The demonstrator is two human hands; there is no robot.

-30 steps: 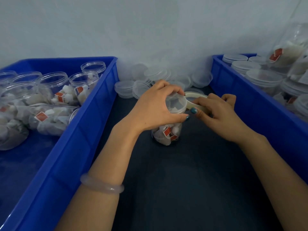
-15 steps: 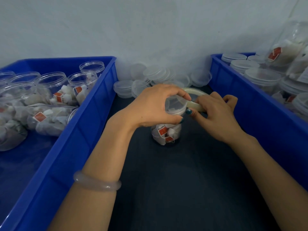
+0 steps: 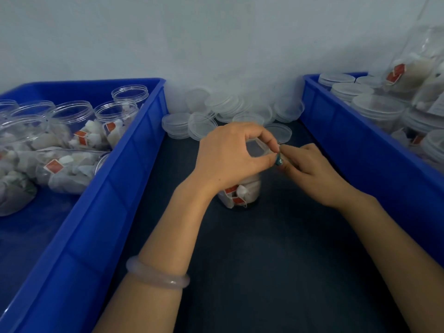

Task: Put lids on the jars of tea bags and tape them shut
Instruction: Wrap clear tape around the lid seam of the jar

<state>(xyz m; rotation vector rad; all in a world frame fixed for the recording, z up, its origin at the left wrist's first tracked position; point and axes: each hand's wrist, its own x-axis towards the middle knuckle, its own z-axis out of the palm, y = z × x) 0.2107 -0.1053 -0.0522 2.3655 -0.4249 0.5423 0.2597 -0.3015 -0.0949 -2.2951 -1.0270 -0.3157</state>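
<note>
At the jar top: taping is judged to be the step in hand; the lid (image 3: pixel 254 149) is already seated on the jar (image 3: pixel 242 191), and a strip is being worked at its rim.
Next move: the strip would have to be drawn round the seam and pressed flat, with the jar held steady or turned under it; this is offered as a judgement only.
Left grip: the left hand (image 3: pixel 228 157) is curled over the jar's top. The lid is ringed by thumb and forefinger, whose tips nearly meet at the rim's right side.
Right grip: the right hand (image 3: pixel 312 169) is clenched, fingers curled. A pale strip taken for tape (image 3: pixel 287 161) is pinched just beside the left thumb. Whether a roll is held in the palm cannot be told.
Jar: stood upright on the counter (image 3: pixel 264 248), between two crates; tea bags are seen through its lower wall.
Spare lids (image 3: pixel 201 123): heaped behind the jar, against the wall.
Left crate (image 3: pixel 134 150): filled with open jars (image 3: pixel 72 114) of tea bags, not yet lidded.
Right crate (image 3: pixel 336 121): stacked with lidded jars (image 3: pixel 377 109).
</note>
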